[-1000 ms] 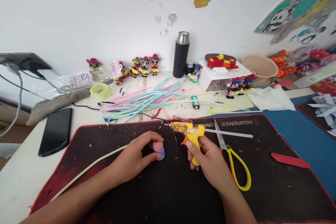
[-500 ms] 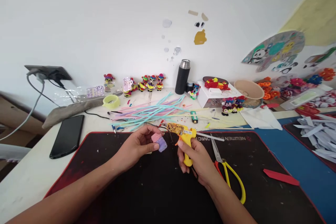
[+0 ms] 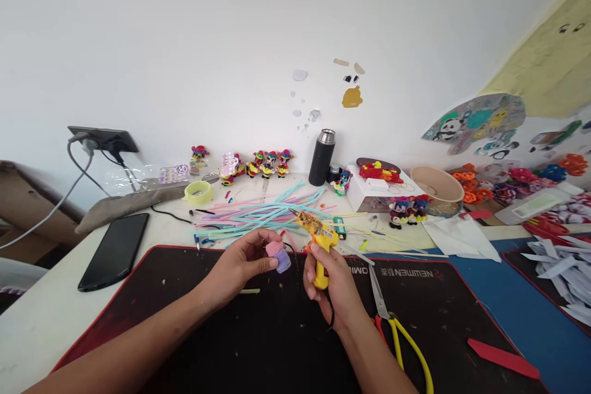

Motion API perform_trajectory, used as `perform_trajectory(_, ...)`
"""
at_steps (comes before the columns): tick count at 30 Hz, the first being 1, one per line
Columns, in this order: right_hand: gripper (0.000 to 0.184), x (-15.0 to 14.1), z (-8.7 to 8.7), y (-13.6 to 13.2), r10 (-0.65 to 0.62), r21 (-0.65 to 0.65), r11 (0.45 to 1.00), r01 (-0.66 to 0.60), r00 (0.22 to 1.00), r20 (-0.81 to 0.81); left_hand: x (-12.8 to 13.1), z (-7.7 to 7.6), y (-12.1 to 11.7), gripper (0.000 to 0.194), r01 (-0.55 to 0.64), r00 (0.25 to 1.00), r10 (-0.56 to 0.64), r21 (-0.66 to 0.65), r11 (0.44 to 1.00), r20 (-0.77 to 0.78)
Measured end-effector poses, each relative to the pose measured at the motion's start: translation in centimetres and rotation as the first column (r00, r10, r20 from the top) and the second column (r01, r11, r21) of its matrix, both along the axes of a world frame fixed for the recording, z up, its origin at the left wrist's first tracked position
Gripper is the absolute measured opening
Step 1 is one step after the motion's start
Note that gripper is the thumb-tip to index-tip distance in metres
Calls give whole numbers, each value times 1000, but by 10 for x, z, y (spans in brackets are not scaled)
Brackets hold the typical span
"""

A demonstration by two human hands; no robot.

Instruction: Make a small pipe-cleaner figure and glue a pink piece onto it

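Between the thumb and fingers of my left hand (image 3: 249, 265) is a small fuzzy piece (image 3: 278, 257), pink on top and purple below. My right hand (image 3: 330, 274) is wrapped round the handle of a yellow hot glue gun (image 3: 325, 252). Its stained nozzle points up and to the left, above and apart from the fuzzy piece. A dark cord hangs below the grip. Scissors (image 3: 392, 320) with yellow and red handles lie on the black mat (image 3: 221, 338), right of my right hand.
Pink, blue and purple pipe cleaners (image 3: 263, 209) lie behind the mat. A black flask (image 3: 322, 157) and several small figures (image 3: 270, 163) stand near the wall. At left are a phone (image 3: 113, 252) and a tape roll (image 3: 198, 192); at right, a red strip (image 3: 503, 358) and white paper strips (image 3: 554, 268).
The glue gun has tilted so its nozzle points further up and has drawn back from the fuzzy piece. My view has tipped upward slightly.
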State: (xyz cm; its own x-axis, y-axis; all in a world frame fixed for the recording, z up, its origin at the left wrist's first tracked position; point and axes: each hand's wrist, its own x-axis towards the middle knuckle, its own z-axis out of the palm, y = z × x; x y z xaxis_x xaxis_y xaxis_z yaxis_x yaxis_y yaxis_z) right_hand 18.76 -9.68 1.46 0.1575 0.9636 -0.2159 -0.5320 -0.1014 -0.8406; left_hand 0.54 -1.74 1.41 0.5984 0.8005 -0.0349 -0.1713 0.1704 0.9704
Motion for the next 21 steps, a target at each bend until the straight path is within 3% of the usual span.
perform_trajectory(4,40,-1,0,-12,-11,23,1000,13,997,-71,2,0,3,36,23,1000,-23,-5,1000,7)
perform_trajectory(10,50,-8,-9,-29,13,-40,999,-17,995,-96,3,1,-2,41,45,999,-44,-54,998,16)
perform_trajectory(21,55,-15,-13,-31,-23,-112,993,23,1000,-3,6,5,-19,38,62,996,-53,-136,989,69)
